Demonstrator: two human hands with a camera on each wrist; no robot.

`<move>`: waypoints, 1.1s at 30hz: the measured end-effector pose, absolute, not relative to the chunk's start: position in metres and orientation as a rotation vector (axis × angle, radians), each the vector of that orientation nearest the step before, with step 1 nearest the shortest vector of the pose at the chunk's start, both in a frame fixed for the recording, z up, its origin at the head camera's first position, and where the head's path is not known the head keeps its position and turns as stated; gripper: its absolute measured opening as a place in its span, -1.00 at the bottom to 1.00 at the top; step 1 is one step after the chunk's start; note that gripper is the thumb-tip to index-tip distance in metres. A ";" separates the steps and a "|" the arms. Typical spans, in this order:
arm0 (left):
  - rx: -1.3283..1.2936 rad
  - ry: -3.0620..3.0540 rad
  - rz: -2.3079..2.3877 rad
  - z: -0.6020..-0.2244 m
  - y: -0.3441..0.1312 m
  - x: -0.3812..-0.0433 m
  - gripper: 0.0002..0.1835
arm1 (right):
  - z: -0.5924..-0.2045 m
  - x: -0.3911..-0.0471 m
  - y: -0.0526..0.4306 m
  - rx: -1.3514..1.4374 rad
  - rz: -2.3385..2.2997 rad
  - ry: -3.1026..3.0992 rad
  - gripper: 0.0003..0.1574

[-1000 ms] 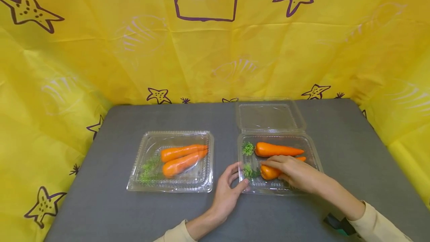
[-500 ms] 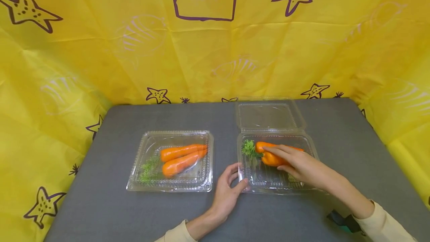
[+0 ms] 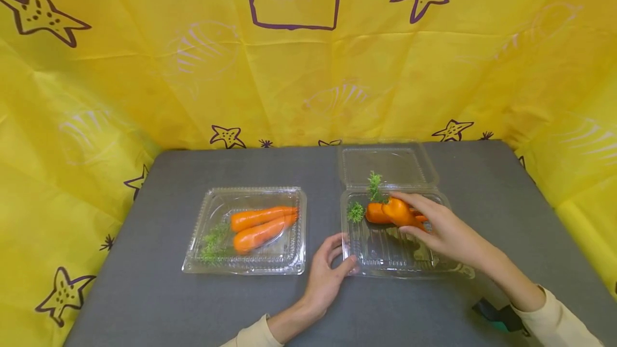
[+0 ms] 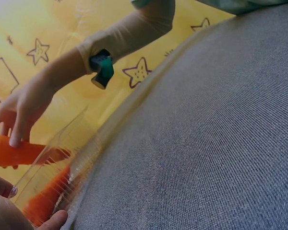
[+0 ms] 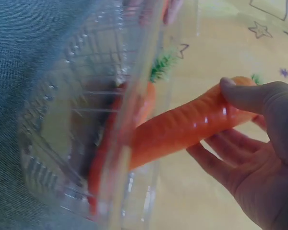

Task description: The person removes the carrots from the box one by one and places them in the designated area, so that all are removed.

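Observation:
My right hand (image 3: 445,232) grips an orange carrot (image 3: 398,211) with a green top, thumb on one side and fingers on the other. This carrot is tilted and raised over the open clear plastic container (image 3: 385,265), its thick end up, as the right wrist view also shows the same carrot (image 5: 177,127). A second carrot (image 3: 377,213) lies inside along the back, partly hidden behind the held one; its green top (image 3: 355,212) points left. My left hand (image 3: 328,272) holds the container's left wall near the front corner, thumb and fingers bent about it.
To the left stands a closed clear container (image 3: 193,261) with two carrots inside. The open container's lid (image 3: 385,167) lies back toward the yellow cloth (image 3: 299,84) behind the grey table (image 3: 231,309). A dark strap-like object (image 3: 498,316) shows by the right sleeve.
My right hand has lifted the front carrot off the container's floor and moved it back, its thick end tipping up. The left hand has stayed at the container's wall.

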State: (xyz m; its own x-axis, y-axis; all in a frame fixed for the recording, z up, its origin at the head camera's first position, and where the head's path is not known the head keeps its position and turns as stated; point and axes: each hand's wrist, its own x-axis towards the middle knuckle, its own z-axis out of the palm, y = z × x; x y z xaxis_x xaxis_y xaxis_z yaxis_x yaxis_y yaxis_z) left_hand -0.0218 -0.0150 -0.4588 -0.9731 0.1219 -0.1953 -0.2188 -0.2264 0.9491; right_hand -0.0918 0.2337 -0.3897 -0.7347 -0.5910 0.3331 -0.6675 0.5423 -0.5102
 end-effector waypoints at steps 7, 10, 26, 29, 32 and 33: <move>-0.119 1.806 2.294 -0.458 -0.016 -0.023 -0.47 | -0.379 -0.093 0.240 0.954 1.153 -2.646 -0.04; -0.114 1.793 2.299 -0.458 -0.016 -0.023 -0.47 | -0.377 -0.093 0.243 0.905 1.165 -2.653 -0.03; -0.109 1.769 2.318 -0.459 -0.017 -0.020 -0.37 | -0.364 -0.094 0.264 0.628 1.190 -2.636 0.01; -0.124 1.785 2.313 -0.458 -0.016 -0.019 -0.33 | -0.362 -0.096 0.268 0.569 1.199 -2.655 -0.02; -0.130 1.795 2.305 -0.458 -0.015 -0.019 -0.34 | -0.360 -0.098 0.271 0.496 1.209 -2.668 -0.05; -0.131 1.795 2.306 -0.458 -0.015 -0.019 -0.35 | -0.360 -0.098 0.272 0.478 1.210 -2.671 -0.06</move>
